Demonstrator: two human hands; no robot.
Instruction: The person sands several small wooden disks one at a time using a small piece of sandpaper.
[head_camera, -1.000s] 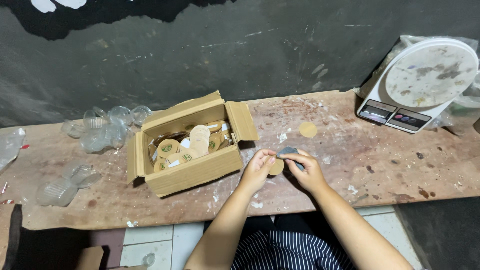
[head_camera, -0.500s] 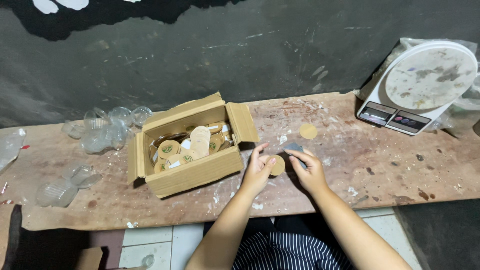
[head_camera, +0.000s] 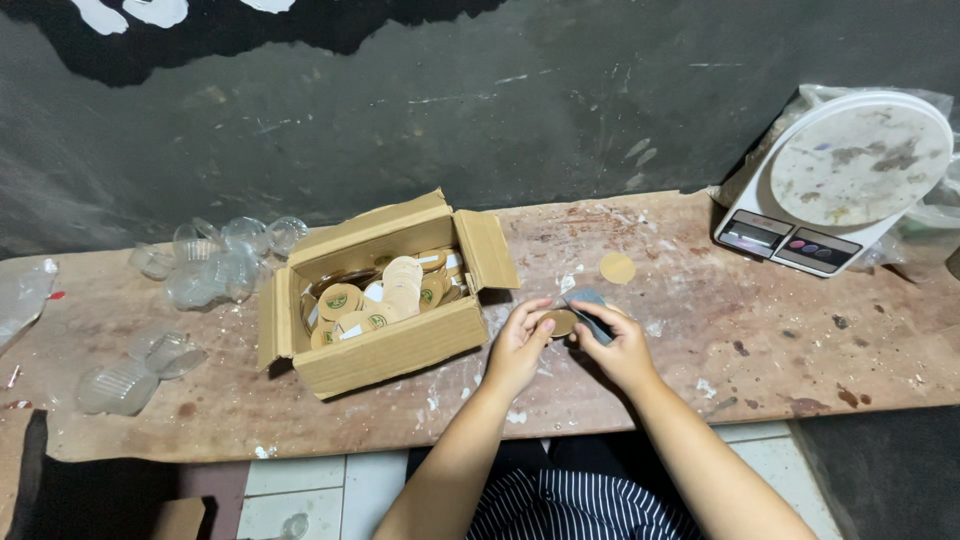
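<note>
Centre frame, on the tabletop (head_camera: 700, 340): left hand (head_camera: 520, 345) pinches a round brown disc (head_camera: 560, 322); right hand (head_camera: 622, 345) fingers grip a small grey pad (head_camera: 588, 305) against it. Cardboard box (head_camera: 385, 350) of similar discs centre-left.

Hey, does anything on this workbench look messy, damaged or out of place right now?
Yes. The wooden bench is stained and flecked with white bits. The kitchen scale has a smeared, dirty platform. One tan disc lies alone outside the cardboard box of discs. Clear plastic cups lie scattered and tipped on the left.
</note>
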